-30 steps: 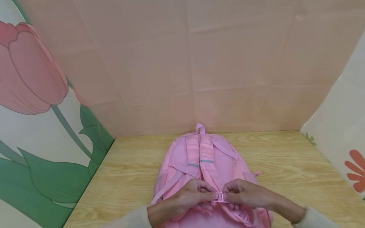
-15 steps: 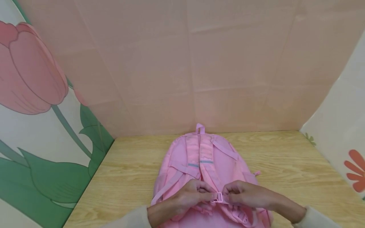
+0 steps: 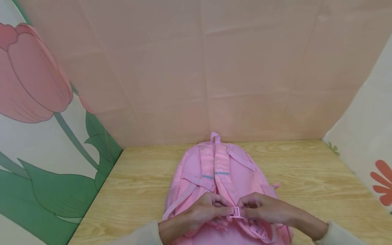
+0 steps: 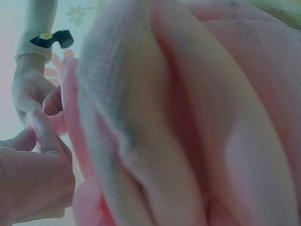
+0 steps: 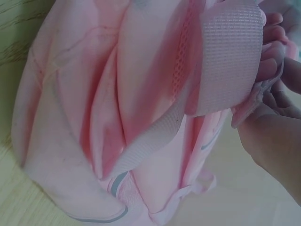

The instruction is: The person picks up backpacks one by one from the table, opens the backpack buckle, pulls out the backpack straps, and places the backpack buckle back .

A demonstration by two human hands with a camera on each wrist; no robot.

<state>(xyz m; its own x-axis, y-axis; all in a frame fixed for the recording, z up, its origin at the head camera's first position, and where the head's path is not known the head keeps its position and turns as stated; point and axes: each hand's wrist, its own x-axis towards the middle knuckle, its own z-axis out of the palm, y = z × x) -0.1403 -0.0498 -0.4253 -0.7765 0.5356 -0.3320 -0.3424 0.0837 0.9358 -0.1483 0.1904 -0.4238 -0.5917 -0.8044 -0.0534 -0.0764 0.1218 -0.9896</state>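
Pale pink panelled back wall (image 3: 214, 68) behind, tulip-painted side panel (image 3: 39, 112) to the left, white flower-printed panel (image 3: 373, 143) to the right. Below, light wood-grain desk (image 3: 306, 183). Lying flat at its middle, straps upward, soft pink fabric backpack (image 3: 220, 170), top loop toward the back wall. Across its near end, padded pink shoulder straps (image 3: 218, 163) running down to a small pink plastic strap buckle (image 3: 235, 212). Left hand (image 3: 206, 209) just left of the buckle, fingers curled tight, grip pinching the webbing there. Right hand (image 3: 263, 208) just right of it, fingers curled likewise, grip pinching the buckle's other end. Both hands resting on the backpack, cream sleeves at the wrists.
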